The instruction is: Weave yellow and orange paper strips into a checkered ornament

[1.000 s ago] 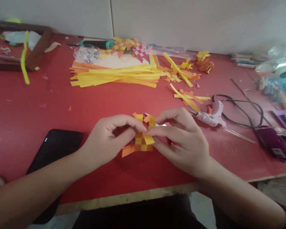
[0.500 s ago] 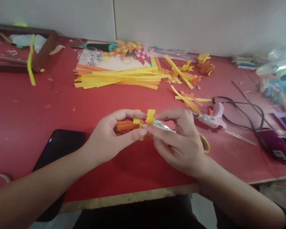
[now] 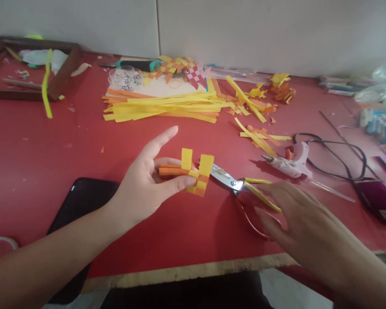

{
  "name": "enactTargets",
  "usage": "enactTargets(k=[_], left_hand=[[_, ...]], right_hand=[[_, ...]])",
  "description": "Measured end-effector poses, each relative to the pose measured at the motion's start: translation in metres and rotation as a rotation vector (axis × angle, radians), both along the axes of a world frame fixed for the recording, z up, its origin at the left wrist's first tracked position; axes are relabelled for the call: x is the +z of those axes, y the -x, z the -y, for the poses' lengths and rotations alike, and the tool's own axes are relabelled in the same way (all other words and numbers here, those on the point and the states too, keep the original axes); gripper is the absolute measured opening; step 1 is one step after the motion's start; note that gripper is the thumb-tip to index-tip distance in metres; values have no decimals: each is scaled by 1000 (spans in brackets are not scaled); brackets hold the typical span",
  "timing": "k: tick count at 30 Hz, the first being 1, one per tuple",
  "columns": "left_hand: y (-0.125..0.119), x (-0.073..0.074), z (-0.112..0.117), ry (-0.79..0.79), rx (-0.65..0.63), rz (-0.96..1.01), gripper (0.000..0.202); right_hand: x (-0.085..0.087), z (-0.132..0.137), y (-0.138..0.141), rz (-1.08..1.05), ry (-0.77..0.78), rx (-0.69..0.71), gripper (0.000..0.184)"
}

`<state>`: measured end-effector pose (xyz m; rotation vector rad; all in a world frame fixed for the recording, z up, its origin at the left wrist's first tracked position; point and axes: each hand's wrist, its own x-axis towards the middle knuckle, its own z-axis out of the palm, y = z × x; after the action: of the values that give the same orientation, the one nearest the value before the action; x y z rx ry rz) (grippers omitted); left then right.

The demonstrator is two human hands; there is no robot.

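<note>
Between the thumb and fingers of my left hand (image 3: 151, 180) is a small woven piece of yellow and orange paper strips (image 3: 197, 182). Its index finger is raised and points away. Two yellow ends stand up from the weave, and orange ends run back toward the palm. To the right, a pair of scissors (image 3: 234, 184) with yellow handles lies on the table, blades toward the woven piece. My right hand (image 3: 296, 210) is at the scissors' handles, thumb and fingers apart; it is slightly blurred, and whether it touches them is unclear.
A bundle of yellow and orange paper strips (image 3: 164, 105) lies across the back, with paper scraps (image 3: 259, 135) beside it. A pink glue gun (image 3: 289, 165) with a black cord is at right. A black phone (image 3: 83, 201) lies at left, below a brown wooden tray (image 3: 66, 71).
My right hand has left the woven paper piece and moved right to the scissors' handles. My left index finger has lifted off the piece, which stays in that hand.
</note>
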<state>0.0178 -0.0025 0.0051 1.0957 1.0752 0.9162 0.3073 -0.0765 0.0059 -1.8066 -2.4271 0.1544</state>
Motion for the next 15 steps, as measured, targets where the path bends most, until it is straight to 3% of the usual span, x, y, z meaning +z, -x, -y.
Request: enactTargets(k=[4, 10, 13, 15], left_hand=[[-1, -1, 1, 76, 16, 70, 82], [0, -3, -1, 193, 38, 200, 54], [-1, -3, -2, 192, 62, 186, 54], [-3, -2, -1, 188, 65, 158, 57]], right_hand=[[-13, 10, -9, 40, 22, -24, 41], [-3, -4, -20, 11, 224, -42, 46], [0, -8, -21, 61, 261, -104, 37], [0, -7, -18, 78, 198, -144, 27]])
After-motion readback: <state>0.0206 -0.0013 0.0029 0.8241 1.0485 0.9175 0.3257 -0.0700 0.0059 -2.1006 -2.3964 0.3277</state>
